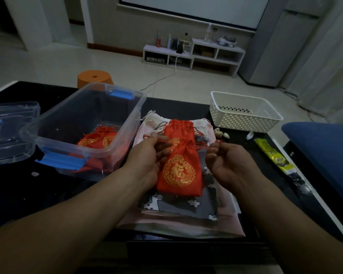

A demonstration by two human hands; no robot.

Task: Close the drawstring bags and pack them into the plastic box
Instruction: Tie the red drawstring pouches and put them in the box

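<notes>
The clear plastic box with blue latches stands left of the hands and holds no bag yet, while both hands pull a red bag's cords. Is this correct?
Not quite. In the head view the clear plastic box already holds a packed red bag with gold print. Otherwise right: left hand and right hand pull the cords of the held red bag.

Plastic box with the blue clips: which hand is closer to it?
Left. The left hand pinches the red cord just right of the plastic box; the right hand pinches the cord on the far side of the red bag.
</notes>
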